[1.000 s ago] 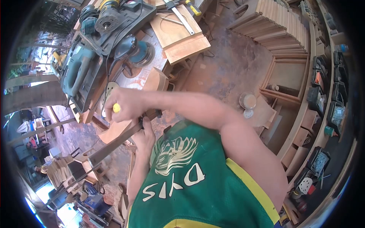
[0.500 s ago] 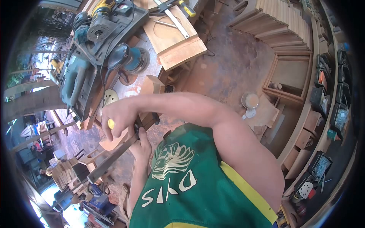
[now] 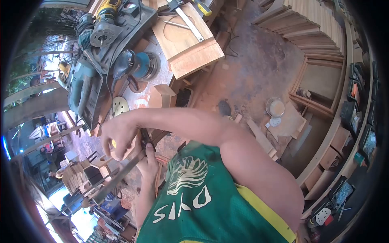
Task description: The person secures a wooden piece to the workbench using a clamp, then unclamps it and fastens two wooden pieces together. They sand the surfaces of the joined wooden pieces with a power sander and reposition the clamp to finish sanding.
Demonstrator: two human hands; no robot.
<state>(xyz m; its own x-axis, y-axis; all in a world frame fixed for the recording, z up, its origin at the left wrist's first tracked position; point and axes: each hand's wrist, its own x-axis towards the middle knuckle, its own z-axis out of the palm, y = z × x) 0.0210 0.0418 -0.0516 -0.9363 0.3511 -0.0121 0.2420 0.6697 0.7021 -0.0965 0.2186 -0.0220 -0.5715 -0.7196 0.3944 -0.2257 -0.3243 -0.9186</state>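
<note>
My right hand (image 3: 119,135) is closed round a handle whose yellow end (image 3: 114,143) shows between the fingers. Just below and to the right, my left hand (image 3: 148,162) is wrapped round a long dark metal bar (image 3: 117,178), its thumb near a black fitting (image 3: 145,137). The bar slants down to the left and its far part is blurred. Partly behind my hands is a wooden piece whose full shape is hidden. A curved wooden block (image 3: 162,96) and a perforated pale disc (image 3: 120,106) lie on the bench above my right hand.
On the bench stand a blue sander (image 3: 142,66), a jigsaw (image 3: 82,85) and a yellow power tool (image 3: 106,12). A panel (image 3: 182,36) carries a metal clamp. Stacked wooden parts (image 3: 312,24), a frame (image 3: 320,81) and a round container (image 3: 275,107) are at the right.
The view has shifted slightly. My right hand sits a little further left and the bar has swung slightly. Both hands keep their hold. A dark shoe now shows beyond my right forearm.
</note>
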